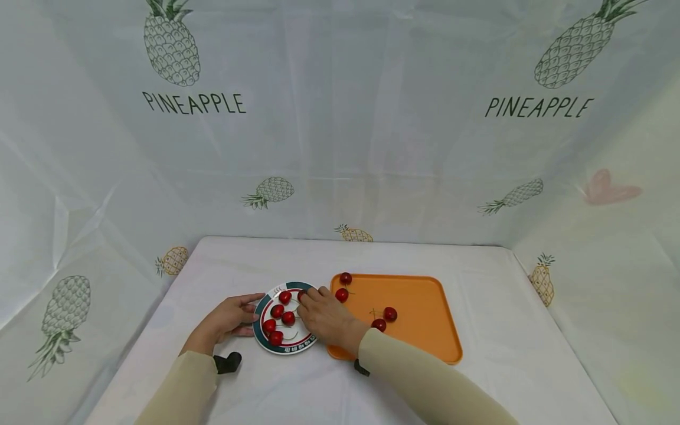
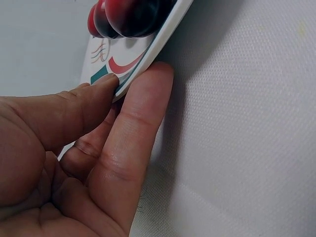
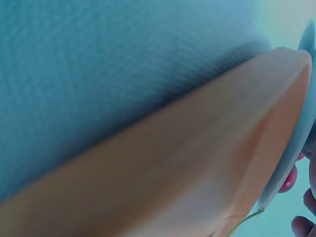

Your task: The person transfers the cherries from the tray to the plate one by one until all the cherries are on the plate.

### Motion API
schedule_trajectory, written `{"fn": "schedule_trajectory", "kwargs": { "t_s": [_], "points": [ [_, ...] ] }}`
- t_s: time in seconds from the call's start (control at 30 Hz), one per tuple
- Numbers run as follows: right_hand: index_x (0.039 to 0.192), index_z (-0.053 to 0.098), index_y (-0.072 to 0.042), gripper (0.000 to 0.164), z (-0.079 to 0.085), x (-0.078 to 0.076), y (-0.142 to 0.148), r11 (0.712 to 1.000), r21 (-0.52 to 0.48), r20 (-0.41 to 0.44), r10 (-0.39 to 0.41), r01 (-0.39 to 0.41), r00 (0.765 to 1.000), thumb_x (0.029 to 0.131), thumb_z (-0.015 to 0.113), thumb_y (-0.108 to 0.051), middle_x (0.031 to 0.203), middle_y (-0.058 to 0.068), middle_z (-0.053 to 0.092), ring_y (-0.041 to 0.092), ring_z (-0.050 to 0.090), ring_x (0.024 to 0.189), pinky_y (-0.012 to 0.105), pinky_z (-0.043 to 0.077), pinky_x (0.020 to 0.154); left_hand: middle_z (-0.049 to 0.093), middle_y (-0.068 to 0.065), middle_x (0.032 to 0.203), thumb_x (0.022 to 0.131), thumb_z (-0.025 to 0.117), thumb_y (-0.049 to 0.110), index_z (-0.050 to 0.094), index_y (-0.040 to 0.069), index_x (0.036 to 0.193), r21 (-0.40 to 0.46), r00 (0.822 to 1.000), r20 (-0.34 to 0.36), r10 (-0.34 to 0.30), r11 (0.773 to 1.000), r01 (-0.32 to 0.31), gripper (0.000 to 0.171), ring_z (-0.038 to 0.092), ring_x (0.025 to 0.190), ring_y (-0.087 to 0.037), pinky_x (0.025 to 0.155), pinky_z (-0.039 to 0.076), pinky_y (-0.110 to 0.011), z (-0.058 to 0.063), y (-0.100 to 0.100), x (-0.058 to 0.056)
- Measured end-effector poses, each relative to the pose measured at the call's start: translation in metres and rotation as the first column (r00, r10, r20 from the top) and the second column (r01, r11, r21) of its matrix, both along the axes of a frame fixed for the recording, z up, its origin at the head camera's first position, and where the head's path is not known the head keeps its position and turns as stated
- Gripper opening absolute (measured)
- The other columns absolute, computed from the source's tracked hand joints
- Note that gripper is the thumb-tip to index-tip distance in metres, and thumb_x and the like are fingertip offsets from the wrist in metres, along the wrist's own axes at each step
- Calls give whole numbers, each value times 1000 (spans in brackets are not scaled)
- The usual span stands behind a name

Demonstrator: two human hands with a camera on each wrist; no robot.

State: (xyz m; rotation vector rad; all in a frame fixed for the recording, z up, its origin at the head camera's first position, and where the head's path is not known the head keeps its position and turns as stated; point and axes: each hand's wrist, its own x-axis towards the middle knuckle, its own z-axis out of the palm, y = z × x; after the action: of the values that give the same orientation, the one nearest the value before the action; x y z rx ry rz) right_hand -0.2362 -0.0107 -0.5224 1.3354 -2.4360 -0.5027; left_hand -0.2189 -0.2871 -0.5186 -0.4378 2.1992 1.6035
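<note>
A round white plate [image 1: 297, 345] with a green and red rim carries several red cherries [image 1: 277, 311]. My left hand [image 1: 229, 317] grips the plate's left edge; in the left wrist view the thumb [image 2: 94, 108] lies on top and a finger [image 2: 148, 94] underneath. Over the plate's right side, my right hand [image 1: 325, 314] has its fingertips at a dark red cherry [image 1: 302, 296], seemingly pinching it, partly covered by the fingers. The right wrist view catches only bits of its fingers [image 3: 310, 202] at the edge.
An orange tray [image 1: 425, 336] lies right of the plate, its left edge close to the plate's rim. Two cherries [image 1: 342, 294] sit at its upper left and two more [image 1: 390, 314] near its middle. A white cloth [image 1: 276, 389] covers the table.
</note>
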Motion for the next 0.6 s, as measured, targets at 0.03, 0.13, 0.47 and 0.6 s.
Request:
{"fn": "schedule_trajectory", "kwargs": {
  "t_s": [0.03, 0.13, 0.47, 0.6],
  "points": [
    [133, 64, -20, 44, 0, 0, 0, 1000, 1, -1, -1, 1, 1000, 96, 76, -43, 123, -2, 61, 18, 50, 115, 29, 47, 97, 60, -19, 124, 97, 69, -3, 51, 12, 157, 0, 1000, 1, 1, 1000, -1, 64, 71, 87, -21, 78, 66, -37, 0, 0, 0],
    [133, 64, -20, 44, 0, 0, 1, 1000, -2, -12, 0, 0, 1000, 97, 75, -43, 122, -1, 62, 18, 51, 114, 29, 47, 96, 60, -19, 123, 97, 69, -4, 52, 12, 156, -3, 1000, 1, 3, 1000, -3, 64, 71, 87, -22, 78, 66, -37, 1, 1, 0],
    [130, 65, -16, 43, 4, -2, 9, 999, -52, -40, -5, 3, 999, 102, 65, -49, 117, -1, 63, 19, 52, 110, 31, 48, 96, 60, -18, 123, 97, 69, -4, 53, 13, 156, -2, 1000, 0, 6, 1000, -6, 64, 71, 88, -23, 78, 66, -37, -2, 0, -1],
    [125, 63, -17, 43, 7, -3, 15, 996, -90, 2, -25, 25, 1000, 102, 62, -53, 115, -1, 62, 19, 52, 110, 31, 49, 98, 60, -18, 123, 97, 68, -4, 53, 13, 156, -5, 1000, -5, 7, 1000, -7, 64, 71, 88, -22, 78, 66, -37, -3, 0, -2]
  ]
}}
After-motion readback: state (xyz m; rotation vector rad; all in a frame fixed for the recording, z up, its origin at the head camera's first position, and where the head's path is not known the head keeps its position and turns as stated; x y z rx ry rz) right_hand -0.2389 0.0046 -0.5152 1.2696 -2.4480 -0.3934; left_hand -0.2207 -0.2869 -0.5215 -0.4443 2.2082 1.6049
